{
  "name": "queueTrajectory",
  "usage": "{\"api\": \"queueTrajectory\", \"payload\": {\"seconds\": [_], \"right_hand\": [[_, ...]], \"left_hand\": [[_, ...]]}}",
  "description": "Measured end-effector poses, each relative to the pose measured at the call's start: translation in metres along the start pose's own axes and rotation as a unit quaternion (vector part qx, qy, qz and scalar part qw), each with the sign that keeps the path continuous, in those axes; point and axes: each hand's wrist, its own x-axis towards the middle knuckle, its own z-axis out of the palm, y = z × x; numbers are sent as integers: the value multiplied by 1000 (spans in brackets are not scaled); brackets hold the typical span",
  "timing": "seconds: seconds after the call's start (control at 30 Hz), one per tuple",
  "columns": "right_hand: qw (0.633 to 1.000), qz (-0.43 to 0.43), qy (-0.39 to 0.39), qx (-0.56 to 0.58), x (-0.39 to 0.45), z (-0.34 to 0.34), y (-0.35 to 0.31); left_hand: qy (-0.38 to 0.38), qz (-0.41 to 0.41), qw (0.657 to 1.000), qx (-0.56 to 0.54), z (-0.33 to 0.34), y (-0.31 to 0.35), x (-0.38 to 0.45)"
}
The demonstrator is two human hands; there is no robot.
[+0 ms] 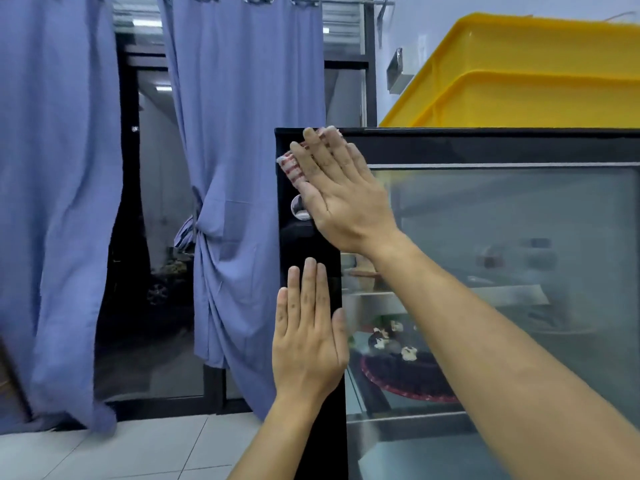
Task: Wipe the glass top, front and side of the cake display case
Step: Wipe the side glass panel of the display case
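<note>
My right hand [341, 192] lies flat against the upper left corner of the cake display case [502, 237], fingers straight and slightly fanned, pressing a red-and-white striped cloth [290, 165] onto the black edge strip; only a bit of cloth shows past my fingers. My left hand [308, 341] rests lower on the same black strip, palm against it, fingers straight and close together, holding nothing. A small round silver fitting [298, 206] sits on the strip just under my right hand. Through the glass I see a dark chocolate cake [401, 368] on a lower shelf. Yellow crates [526, 74] are stacked on top of the case, and blue curtains [235, 133] hang to its left.
</note>
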Motion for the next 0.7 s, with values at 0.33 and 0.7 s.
{"api": "queueTrajectory", "payload": {"seconds": [0.33, 0.7], "right_hand": [[999, -17, 19, 43, -10, 0, -29], [998, -62, -3, 13, 5, -5, -23]], "left_hand": [[-7, -5, 1000, 1, 2, -1, -1], [-5, -4, 1000, 2, 2, 0, -2]]}}
